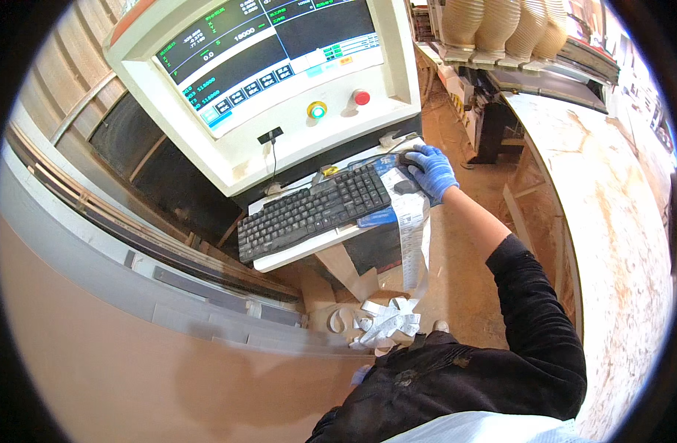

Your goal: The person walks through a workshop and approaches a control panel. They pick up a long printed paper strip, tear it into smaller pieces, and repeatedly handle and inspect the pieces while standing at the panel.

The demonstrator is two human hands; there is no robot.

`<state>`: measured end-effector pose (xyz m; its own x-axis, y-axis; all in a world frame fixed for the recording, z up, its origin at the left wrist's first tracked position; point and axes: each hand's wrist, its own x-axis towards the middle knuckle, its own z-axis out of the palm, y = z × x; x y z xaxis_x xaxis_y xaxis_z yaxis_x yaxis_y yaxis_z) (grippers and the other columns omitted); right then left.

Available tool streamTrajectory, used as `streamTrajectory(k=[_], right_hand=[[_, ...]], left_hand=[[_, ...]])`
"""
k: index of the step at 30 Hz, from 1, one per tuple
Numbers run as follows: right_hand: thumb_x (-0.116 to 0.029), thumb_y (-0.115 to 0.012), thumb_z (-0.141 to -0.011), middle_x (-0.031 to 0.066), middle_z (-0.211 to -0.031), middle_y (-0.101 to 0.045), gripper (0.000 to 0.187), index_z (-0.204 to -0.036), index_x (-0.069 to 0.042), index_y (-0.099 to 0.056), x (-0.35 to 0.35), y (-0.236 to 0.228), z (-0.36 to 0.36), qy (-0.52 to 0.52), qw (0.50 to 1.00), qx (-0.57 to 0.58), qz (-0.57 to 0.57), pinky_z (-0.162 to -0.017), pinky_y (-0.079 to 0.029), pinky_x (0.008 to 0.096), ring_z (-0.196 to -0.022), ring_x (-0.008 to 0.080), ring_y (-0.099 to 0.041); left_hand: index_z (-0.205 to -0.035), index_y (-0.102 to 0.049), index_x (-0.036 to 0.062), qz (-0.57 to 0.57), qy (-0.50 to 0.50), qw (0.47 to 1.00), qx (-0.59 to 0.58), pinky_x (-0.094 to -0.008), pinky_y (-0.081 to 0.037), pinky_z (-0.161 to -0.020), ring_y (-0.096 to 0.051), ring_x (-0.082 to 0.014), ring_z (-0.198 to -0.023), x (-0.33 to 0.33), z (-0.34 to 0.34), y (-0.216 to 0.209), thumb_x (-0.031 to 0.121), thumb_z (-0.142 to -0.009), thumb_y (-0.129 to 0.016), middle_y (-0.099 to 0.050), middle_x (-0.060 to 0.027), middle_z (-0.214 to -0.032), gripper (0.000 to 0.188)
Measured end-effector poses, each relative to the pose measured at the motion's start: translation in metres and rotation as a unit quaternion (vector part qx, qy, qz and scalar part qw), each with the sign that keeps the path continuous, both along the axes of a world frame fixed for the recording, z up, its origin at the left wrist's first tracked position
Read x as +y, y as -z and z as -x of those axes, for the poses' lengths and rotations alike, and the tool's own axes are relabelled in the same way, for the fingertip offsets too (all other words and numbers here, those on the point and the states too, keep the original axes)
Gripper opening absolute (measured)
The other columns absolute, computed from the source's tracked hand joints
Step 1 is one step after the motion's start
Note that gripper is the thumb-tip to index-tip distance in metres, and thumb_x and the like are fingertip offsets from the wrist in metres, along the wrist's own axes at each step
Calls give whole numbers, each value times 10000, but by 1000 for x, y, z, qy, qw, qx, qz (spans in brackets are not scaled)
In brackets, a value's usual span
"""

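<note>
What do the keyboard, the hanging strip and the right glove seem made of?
Keyboard: likely matte black plastic, judging by its dull keycaps. Hanging strip: probably thin white paper, smooth, printed and limply draped. Right glove: matte blue, snug, perhaps rubber or fabric; texture unclear.

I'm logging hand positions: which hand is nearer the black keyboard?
Right. The right hand is right of the keyboard; the left hand, barely visible, is farther off, lower in the picture.
</note>
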<state>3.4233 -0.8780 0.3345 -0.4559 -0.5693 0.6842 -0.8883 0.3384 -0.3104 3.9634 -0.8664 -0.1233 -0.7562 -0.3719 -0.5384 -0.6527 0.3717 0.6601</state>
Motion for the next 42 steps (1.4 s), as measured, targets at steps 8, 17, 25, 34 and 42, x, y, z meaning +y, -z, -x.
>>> streamTrajectory(k=[8, 17, 25, 34, 42], right_hand=[[-152, -639, -723, 79, -1116, -551, 267, -990, -167, -636, 0, -3, -3, -3, 1000, -6, -6, -908, -407, 357, -1027, 290, -506], [-156, -632, -702, 88, -1013, -581, 242, -944, -156, -643, 10, -11, -2, -43, 999, 0, 21, -838, -443, 379, -939, 308, -537], [-144, -652, -661, 102, -928, -588, 237, -898, -144, -640, 6, 0, 10, -83, 992, 33, 86, -793, -449, 392, -873, 316, -547], [-195, -634, -700, 97, -986, -575, 238, -931, -138, -642, 7, -4, 6, -89, 994, -7, 61, -861, -414, 394, -938, 306, -528], [-158, -640, -692, 90, -1041, -557, 252, -943, -142, -632, 6, 0, 11, -42, 998, 8, 42, -858, -425, 383, -993, 304, -496]], left_hand=[[-1120, -545, 111, -9, 5, 1000, -11, -348, -369, -953, -501, -273, -1097, -4, 3, 0, 261, -901, -397, -540, -122, -1166, 304], [-1131, -535, 106, -24, 44, 998, -31, -351, -370, -950, -502, -272, -1095, -17, 24, -1, 267, -900, -396, -536, -121, -1172, 314], [-1141, -526, 102, -27, 110, 992, -58, -353, -372, -947, -503, -270, -1094, -45, 110, -6, 273, -900, -394, -531, -120, -1177, 323], [-1152, -516, 98, -27, 137, 989, -49, -356, -373, -945, -504, -269, -1092, -41, 181, -10, 279, -899, -393, -527, -119, -1183, 334], [-1162, -507, 94, 1, 110, 993, -39, -359, -375, -942, -505, -268, -1091, -14, 185, -3, 285, -899, -392, -523, -117, -1189, 345]])
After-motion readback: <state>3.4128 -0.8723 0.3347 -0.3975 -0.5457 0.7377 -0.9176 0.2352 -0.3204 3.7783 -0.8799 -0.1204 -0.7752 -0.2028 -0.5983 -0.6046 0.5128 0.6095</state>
